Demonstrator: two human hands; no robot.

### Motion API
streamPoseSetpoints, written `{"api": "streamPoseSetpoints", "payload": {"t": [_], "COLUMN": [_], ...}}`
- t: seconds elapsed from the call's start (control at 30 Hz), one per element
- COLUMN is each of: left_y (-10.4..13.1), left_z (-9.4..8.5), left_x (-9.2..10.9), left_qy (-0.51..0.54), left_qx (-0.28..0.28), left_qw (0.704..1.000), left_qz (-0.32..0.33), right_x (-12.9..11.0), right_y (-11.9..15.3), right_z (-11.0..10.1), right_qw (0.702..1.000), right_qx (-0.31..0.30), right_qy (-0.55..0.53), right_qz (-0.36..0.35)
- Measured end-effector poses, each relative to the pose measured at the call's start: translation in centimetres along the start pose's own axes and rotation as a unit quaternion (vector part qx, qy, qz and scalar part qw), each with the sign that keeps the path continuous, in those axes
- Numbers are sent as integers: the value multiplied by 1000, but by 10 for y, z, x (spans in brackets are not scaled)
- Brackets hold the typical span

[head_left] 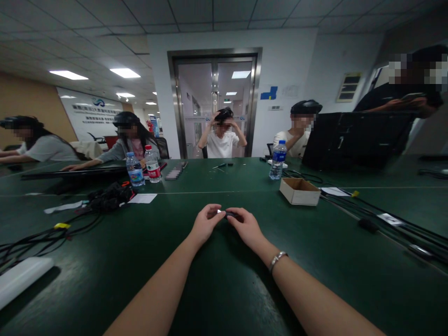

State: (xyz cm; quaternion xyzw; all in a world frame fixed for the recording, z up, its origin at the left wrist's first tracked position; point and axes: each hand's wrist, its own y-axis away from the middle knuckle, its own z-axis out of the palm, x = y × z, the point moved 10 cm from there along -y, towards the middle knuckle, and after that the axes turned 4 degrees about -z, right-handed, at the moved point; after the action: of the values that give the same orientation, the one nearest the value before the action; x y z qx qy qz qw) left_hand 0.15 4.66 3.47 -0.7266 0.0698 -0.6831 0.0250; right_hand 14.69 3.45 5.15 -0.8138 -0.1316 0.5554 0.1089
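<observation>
Just above the green table [224, 280], my left hand [206, 225] and my right hand [247, 226] meet near the middle of the view. Between their fingertips is a small dark object [231, 214] with a shiny part at its left end. Fingers of both hands are closed on it, and they hide most of its shape. A silver band circles my right wrist.
An open cardboard box [299, 196] and a water bottle [277, 161] stand right of my hands. Two bottles, black cables and a white device [24, 277] lie left. More cables run along the right. Several people sit or stand across the table.
</observation>
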Motion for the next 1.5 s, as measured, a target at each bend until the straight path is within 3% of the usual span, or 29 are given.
{"api": "streamPoseSetpoints", "payload": {"t": [0.2, 0.4, 0.63, 0.8, 1.03, 1.17, 1.33, 1.5], "left_y": [3, 1, -1, -1, 1, 2, 5, 2], "left_z": [7, 2, 4, 2, 1, -3, 1, -1], "left_x": [6, 3, 7, 2, 8, 5, 8, 5], "left_qy": [21, 13, 63, 27, 81, 38, 18, 22], "left_qx": [-39, 1, 1, 16, -5, 22, -4, 5], "left_qw": [999, 1000, 998, 999, 997, 999, 1000, 1000], "left_qz": [21, -3, 9, -25, 16, -7, -12, 10], "right_x": [5, 9, 15, 17, 16, 16, 7, 4], "right_y": [-2, -3, -4, -4, -5, -4, -3, -4], "right_z": [0, 2, 5, 5, 5, 6, 5, 7], "right_qw": [1000, 1000, 997, 995, 996, 997, 998, 999], "right_qx": [7, 1, -18, -22, -25, -26, -25, -22], "right_qy": [-7, -28, -75, -99, -85, -75, -59, -41], "right_qz": [-9, -9, 5, 17, 10, 9, 2, -15]}}
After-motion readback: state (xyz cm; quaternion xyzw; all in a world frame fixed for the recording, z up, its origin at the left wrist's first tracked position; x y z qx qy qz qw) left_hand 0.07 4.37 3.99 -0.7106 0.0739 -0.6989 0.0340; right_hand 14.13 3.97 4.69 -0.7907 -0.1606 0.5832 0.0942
